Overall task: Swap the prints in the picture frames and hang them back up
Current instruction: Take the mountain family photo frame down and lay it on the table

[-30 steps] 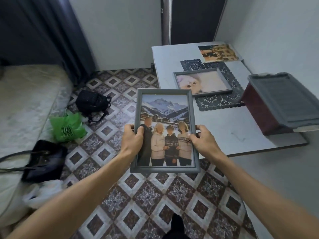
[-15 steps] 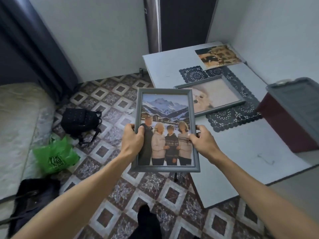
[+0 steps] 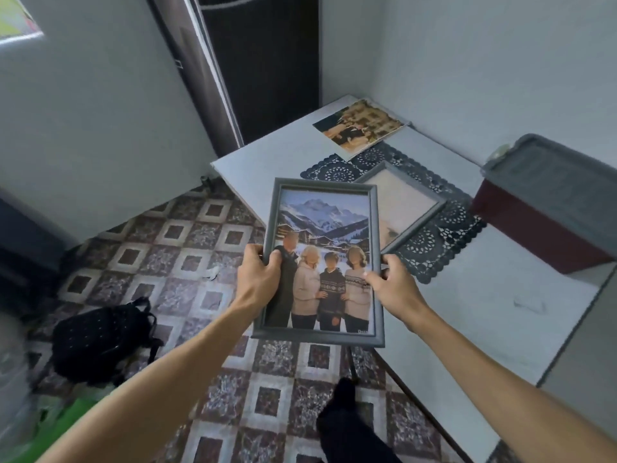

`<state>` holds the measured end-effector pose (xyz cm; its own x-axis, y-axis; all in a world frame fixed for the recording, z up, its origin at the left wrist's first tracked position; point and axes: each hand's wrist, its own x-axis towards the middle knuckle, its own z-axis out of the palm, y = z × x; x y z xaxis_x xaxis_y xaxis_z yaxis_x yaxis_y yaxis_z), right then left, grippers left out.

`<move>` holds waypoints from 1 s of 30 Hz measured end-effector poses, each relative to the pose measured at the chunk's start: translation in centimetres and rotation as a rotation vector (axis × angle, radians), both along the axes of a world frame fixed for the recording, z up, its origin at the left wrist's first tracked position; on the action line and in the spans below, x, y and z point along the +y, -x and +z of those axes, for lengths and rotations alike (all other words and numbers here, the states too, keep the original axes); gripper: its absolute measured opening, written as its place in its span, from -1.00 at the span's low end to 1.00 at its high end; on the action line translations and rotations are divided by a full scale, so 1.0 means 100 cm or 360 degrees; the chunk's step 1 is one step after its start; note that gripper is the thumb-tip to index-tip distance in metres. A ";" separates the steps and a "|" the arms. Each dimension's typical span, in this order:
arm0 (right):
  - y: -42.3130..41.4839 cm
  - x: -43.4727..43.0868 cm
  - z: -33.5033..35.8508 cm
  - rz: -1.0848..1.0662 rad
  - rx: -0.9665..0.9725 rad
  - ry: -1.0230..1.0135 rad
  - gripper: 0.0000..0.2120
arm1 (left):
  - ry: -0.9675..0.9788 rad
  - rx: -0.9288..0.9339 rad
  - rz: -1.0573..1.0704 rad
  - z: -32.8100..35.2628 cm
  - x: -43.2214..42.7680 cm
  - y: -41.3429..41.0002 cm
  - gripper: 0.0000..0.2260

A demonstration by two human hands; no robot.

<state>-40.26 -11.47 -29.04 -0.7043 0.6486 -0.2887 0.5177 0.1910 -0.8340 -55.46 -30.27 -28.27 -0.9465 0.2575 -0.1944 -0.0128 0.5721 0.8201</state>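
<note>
I hold a grey picture frame (image 3: 322, 225) upright in front of me; its print shows several people before snowy mountains. My left hand (image 3: 258, 280) grips its left edge and my right hand (image 3: 392, 287) grips its right edge. Behind it, a second grey frame (image 3: 405, 203) with a pale print lies flat on a dark lace mat (image 3: 440, 242) on the white table (image 3: 467, 305); the held frame hides part of it. A loose brownish print (image 3: 362, 127) lies at the table's far corner.
A dark red box with a grey lid (image 3: 547, 202) sits on the table's right side by the wall. A black backpack (image 3: 100, 339) and a green bag (image 3: 63, 426) lie on the patterned tile floor. A dark doorway (image 3: 263, 61) is ahead.
My view has swung up and leftward, so the table now sits further right and more wall shows. The frame stays in both hands, the same way up.
</note>
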 end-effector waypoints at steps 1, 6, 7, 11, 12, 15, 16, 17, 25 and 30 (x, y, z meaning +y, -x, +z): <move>0.005 0.006 -0.001 -0.0041 -0.0001 -0.0003 -0.80 | -0.0009 0.0004 -0.0041 -0.001 0.010 0.009 -0.79; 0.027 0.036 -0.002 -0.0219 0.0015 -0.0014 -0.78 | -0.0021 0.0036 -0.0229 -0.003 0.061 0.048 -0.80; 0.032 0.041 -0.002 -0.0256 0.0012 -0.0009 -0.77 | 0.0000 0.0029 -0.0270 -0.003 0.070 0.057 -0.80; 0.047 0.065 -0.005 -0.0373 -0.0045 -0.0007 -0.77 | 0.0098 0.0067 -0.0455 -0.006 0.110 0.091 -0.77; 0.052 0.070 -0.005 -0.0398 -0.0053 -0.0011 -0.78 | 0.0111 0.0076 -0.0497 -0.005 0.120 0.099 -0.76; 0.063 0.085 -0.006 -0.0487 -0.0062 -0.0021 -0.80 | 0.0154 0.0067 -0.0608 -0.008 0.145 0.115 -0.75; 0.066 0.088 -0.007 -0.0515 -0.0077 -0.0034 -0.80 | 0.0166 0.0061 -0.0646 -0.010 0.151 0.119 -0.75; 0.068 0.090 -0.008 -0.0539 -0.0095 -0.0042 -0.80 | 0.0169 0.0059 -0.0686 -0.012 0.158 0.123 -0.74; 0.089 0.098 -0.014 -0.0732 -0.0250 -0.0105 -0.82 | 0.0197 0.0027 -0.0968 -0.024 0.207 0.163 -0.73; 0.105 0.097 -0.024 -0.0998 -0.0372 -0.0122 -0.81 | 0.0271 0.0148 -0.1162 -0.033 0.228 0.184 -0.78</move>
